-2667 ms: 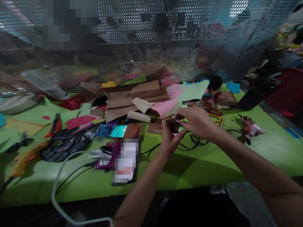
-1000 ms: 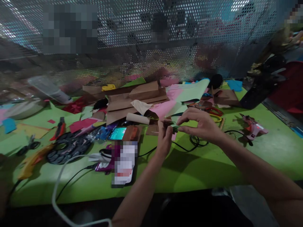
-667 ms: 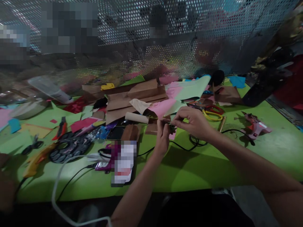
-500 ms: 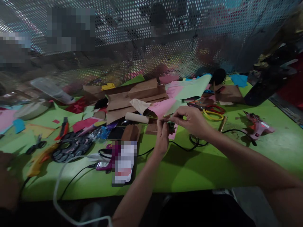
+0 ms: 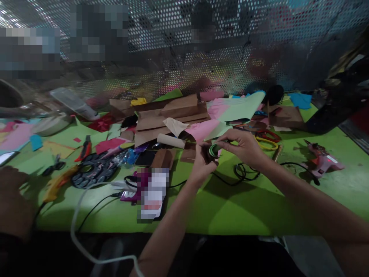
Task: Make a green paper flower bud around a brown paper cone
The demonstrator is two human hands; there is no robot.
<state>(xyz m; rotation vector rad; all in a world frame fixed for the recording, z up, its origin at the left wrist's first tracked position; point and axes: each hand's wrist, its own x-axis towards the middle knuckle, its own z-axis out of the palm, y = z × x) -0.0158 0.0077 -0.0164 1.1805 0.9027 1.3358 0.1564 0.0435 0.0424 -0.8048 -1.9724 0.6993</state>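
Note:
A small green coiled piece, seemingly paper, with dark brown parts [image 5: 213,150] is held above the table in front of me. My left hand [image 5: 202,164] is closed around its lower and left side, fingers curled. From the right, my right hand [image 5: 242,145] pinches the green edge between thumb and fingertips. The fingers partly cover the piece, so its full shape is hidden. Behind my hands lie pink paper [image 5: 201,130] and a beige paper roll [image 5: 171,141]. A black cord [image 5: 230,182] runs on the table below them.
The green table [image 5: 230,215] carries a pink glue gun [image 5: 324,159], yellow-handled scissors [image 5: 266,143], brown paper [image 5: 170,115], a phone [image 5: 152,196], pliers [image 5: 84,149] and a yellow glue gun [image 5: 59,184]. Another person's hand [image 5: 14,196] is at the left. Perforated metal mesh [image 5: 173,65] stands behind.
The piece has turned in my left hand, so its green coiled side now shows more. My right fingers have moved onto the green edge. The whole view has shifted slightly.

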